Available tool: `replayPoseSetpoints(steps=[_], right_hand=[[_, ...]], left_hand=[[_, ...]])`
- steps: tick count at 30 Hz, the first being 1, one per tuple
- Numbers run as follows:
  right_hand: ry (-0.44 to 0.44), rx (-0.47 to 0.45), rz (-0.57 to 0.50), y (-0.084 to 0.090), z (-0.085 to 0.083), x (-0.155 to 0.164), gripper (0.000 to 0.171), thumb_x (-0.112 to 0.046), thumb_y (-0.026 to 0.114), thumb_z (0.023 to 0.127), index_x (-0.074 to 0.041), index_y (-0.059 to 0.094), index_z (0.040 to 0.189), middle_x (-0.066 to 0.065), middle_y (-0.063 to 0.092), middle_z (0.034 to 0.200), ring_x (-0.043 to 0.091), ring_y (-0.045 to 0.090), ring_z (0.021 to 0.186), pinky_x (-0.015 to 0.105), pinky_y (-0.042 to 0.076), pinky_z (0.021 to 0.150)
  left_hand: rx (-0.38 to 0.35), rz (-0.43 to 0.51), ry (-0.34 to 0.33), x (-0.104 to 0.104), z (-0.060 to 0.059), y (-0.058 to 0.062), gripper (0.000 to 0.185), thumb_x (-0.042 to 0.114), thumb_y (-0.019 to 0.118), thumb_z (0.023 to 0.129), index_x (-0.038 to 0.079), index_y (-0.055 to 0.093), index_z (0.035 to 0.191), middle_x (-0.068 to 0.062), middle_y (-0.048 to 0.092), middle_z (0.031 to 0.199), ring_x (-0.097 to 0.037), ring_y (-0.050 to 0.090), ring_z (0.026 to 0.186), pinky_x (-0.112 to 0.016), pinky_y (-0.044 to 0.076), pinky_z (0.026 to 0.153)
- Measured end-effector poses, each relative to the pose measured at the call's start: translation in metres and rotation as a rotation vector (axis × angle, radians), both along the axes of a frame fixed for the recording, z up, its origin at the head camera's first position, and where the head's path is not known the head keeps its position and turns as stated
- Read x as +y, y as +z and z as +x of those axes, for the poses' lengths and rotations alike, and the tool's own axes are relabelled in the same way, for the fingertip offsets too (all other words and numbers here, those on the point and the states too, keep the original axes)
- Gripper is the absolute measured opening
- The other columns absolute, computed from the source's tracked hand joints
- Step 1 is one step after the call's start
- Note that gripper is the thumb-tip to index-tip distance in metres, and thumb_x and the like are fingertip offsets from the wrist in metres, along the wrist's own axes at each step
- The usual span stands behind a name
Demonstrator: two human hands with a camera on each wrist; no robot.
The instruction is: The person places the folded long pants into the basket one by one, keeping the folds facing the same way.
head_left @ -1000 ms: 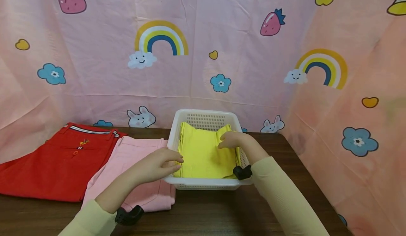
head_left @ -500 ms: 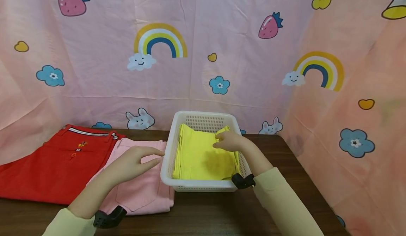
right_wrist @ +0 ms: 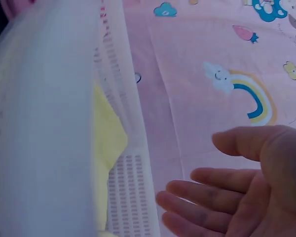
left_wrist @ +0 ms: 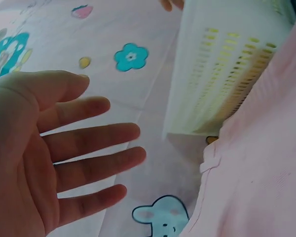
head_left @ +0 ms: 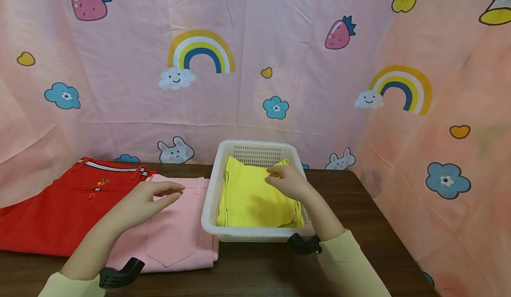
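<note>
A folded yellow garment (head_left: pixel 243 195) lies inside a white plastic basket (head_left: pixel 255 231). Over its right side hovers my right hand (head_left: pixel 289 182), holding nothing; the right wrist view shows its fingers (right_wrist: pixel 207 195) loosely extended and spread from the thumb. My left hand (head_left: pixel 139 201) is held over the folded pink trousers (head_left: pixel 179 239) to the left of the basket. In the left wrist view its fingers (left_wrist: pixel 93 140) are nearly straight, with nothing in the palm. Red trousers (head_left: pixel 72 208) with a striped waistband lie farther left, partly hidden behind the left forearm.
All the clothes and the basket are on a dark wooden table (head_left: pixel 339 199). A pink cloth backdrop (head_left: pixel 247 30) with rainbows, strawberries and flowers hangs behind and at the right. The pink trousers reach right up to the basket's left side.
My left hand has moved away from the basket's left rim, leftward over the pink trousers. The right hand stays over the yellow garment, shifted slightly left. The garment lies as before.
</note>
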State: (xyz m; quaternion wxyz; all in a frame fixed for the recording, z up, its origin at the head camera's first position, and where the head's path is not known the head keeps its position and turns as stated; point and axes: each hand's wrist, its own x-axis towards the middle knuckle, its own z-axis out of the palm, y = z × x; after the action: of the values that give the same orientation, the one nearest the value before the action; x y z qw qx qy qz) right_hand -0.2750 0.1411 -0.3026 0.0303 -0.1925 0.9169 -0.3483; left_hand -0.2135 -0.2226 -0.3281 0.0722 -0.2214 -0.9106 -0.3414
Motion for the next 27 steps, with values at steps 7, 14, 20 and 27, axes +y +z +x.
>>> replayPoseSetpoints(steps=[7, 14, 20, 27], right_hand=[[-0.089, -0.002, -0.29, -0.007, 0.016, -0.01, 0.03, -0.015, 0.058, 0.095, -0.001, 0.063, 0.122, 0.01, 0.067, 0.109, 0.027, 0.064, 0.097, 0.041, 0.052, 0.083], [-0.052, -0.034, -0.509, -0.009, 0.035, -0.022, 0.024, -0.008, 0.056, 0.095, 0.002, 0.064, 0.115, 0.015, 0.068, 0.104, 0.025, 0.066, 0.09, 0.04, 0.053, 0.078], [0.003, -0.069, -0.572, -0.01, 0.051, -0.03, 0.024, -0.01, 0.058, 0.095, 0.003, 0.065, 0.114, 0.015, 0.068, 0.102, 0.025, 0.067, 0.089, 0.038, 0.054, 0.077], [0.079, -0.142, -0.629, -0.017, 0.066, -0.039, 0.024, -0.012, 0.056, 0.097, 0.002, 0.065, 0.114, 0.015, 0.068, 0.102, 0.025, 0.067, 0.089, 0.036, 0.054, 0.077]], left_hand=[[-0.04, 0.036, 0.083, -0.02, 0.003, 0.0, 0.035, 0.033, 0.061, 0.095, 0.011, 0.064, 0.122, -0.005, 0.066, 0.11, -0.029, 0.062, 0.099, -0.04, 0.053, 0.077], [-0.065, 0.063, 0.131, -0.038, 0.005, -0.001, 0.041, 0.033, 0.059, 0.095, 0.007, 0.06, 0.127, -0.011, 0.064, 0.115, -0.034, 0.06, 0.105, -0.024, 0.051, 0.075], [-0.075, 0.066, 0.161, -0.05, 0.005, -0.002, 0.044, 0.033, 0.057, 0.097, 0.004, 0.057, 0.13, -0.015, 0.064, 0.116, -0.034, 0.061, 0.104, -0.021, 0.05, 0.074], [-0.115, 0.035, 0.21, -0.062, 0.003, -0.004, 0.05, 0.037, 0.055, 0.097, 0.003, 0.054, 0.134, -0.019, 0.061, 0.122, -0.037, 0.059, 0.105, -0.04, 0.052, 0.078]])
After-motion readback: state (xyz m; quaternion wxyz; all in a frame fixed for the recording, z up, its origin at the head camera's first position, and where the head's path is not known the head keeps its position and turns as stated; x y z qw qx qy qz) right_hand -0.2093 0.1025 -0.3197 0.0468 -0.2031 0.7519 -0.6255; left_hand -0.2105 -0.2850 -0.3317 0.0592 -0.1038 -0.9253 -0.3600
